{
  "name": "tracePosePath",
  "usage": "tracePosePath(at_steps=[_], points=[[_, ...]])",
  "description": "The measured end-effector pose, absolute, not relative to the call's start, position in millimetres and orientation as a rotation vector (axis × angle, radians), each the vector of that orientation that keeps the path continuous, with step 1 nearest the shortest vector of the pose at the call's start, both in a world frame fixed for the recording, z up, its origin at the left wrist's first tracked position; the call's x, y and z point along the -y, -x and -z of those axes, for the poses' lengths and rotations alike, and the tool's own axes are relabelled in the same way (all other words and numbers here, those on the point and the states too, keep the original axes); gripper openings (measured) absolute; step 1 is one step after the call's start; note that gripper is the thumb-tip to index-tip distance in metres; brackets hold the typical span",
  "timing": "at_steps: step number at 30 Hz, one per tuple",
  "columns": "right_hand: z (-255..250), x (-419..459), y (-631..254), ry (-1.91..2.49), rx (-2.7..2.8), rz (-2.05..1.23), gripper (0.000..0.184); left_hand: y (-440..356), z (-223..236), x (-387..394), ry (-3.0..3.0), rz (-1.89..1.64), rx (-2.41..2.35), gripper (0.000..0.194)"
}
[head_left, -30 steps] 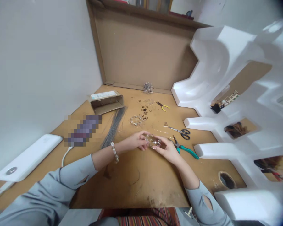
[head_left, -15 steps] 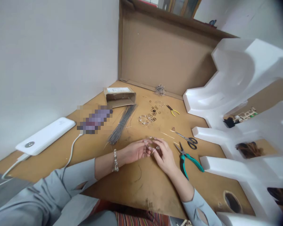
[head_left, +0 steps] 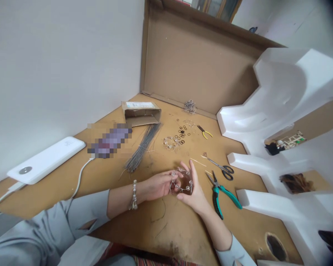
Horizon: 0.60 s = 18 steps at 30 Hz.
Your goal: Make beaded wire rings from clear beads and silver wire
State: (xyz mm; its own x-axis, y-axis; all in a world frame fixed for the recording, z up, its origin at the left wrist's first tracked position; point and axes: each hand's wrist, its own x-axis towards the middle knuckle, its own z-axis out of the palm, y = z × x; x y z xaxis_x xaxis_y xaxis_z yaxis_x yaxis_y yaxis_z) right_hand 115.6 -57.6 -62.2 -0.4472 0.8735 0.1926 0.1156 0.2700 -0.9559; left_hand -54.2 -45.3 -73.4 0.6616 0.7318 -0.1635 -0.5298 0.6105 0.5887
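Observation:
A ring of thin wire set with clear beads point(head_left: 188, 188) is pinched in the fingertips of my left hand point(head_left: 158, 186), above the front part of the table. My right hand point(head_left: 196, 196) is at the ring's right side, its thumb and fingers spread apart around it; whether it touches the wire I cannot tell. Just right of that hand lie teal-handled pliers point(head_left: 218, 194), jaws pointing away. Beyond both hands, a similar beaded wire ring point(head_left: 170, 143) rests on the table beside several small dark rings point(head_left: 182, 135).
Scissors point(head_left: 222, 170) and yellow-handled pliers point(head_left: 204, 132) lie to the right, near white foam blocks point(head_left: 255, 199). A bundle of grey wires point(head_left: 143, 149) extends from a small cardboard box point(head_left: 143, 122). On the left are a white power bank point(head_left: 48, 159) and a blurred phone point(head_left: 111, 142).
My right hand has opened, its thumb and fingers spreading away from the beaded ring. The ring now shows more fully, still in my left hand.

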Motion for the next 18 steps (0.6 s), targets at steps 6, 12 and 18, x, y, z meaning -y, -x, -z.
tracePosePath(at_steps=[6,12,18], points=[[67,61,-103,0.968,1.682,-1.2,0.086,49,68,53,-0.521,-0.762,-0.403,0.012],[61,61,-105,1.13,1.624,-1.063,0.065,51,65,47,-0.43,-0.764,-0.385,0.014],[65,64,-96,1.059,1.616,-1.036,0.061,49,73,48,-0.492,-0.754,-0.361,0.017]])
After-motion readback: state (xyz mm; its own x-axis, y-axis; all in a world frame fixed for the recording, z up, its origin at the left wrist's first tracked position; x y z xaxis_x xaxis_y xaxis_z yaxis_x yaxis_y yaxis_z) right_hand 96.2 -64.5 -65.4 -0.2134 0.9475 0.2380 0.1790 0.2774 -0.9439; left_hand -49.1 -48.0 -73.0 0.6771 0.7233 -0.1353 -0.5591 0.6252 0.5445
